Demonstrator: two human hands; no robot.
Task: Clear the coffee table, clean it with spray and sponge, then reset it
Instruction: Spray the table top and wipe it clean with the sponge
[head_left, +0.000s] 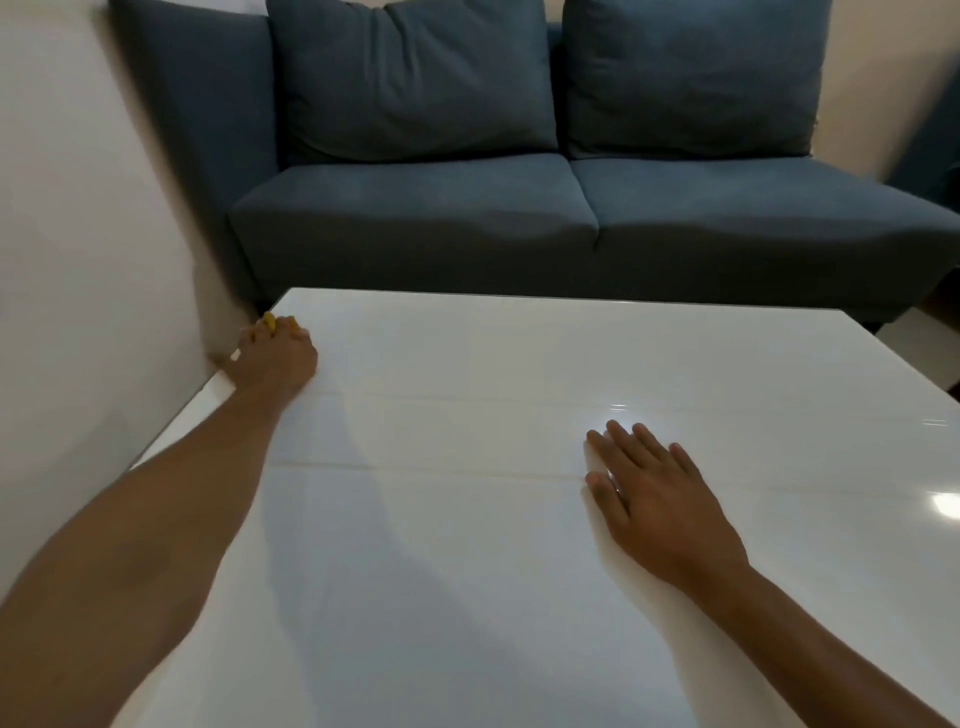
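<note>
Both forearms were seen nearest the camera, stretched forward over the white glossy surface. At the far left corner of that surface, a yellow sponge was held down under the left hand, whose grip was curled round it so that only a small yellow edge showed past the fingers; its long axis could not be told. The sponge lay at the wall-side edge, so any wiping stroke was judged to have to run rightward or back toward the person. The right hand was laid flat, fingers straight and spread, well apart from the sponge, apparently bracing. Nothing else was seen on the surface. Beyond its far edge stood a blue sofa, and a pale wall ran along the left.
</note>
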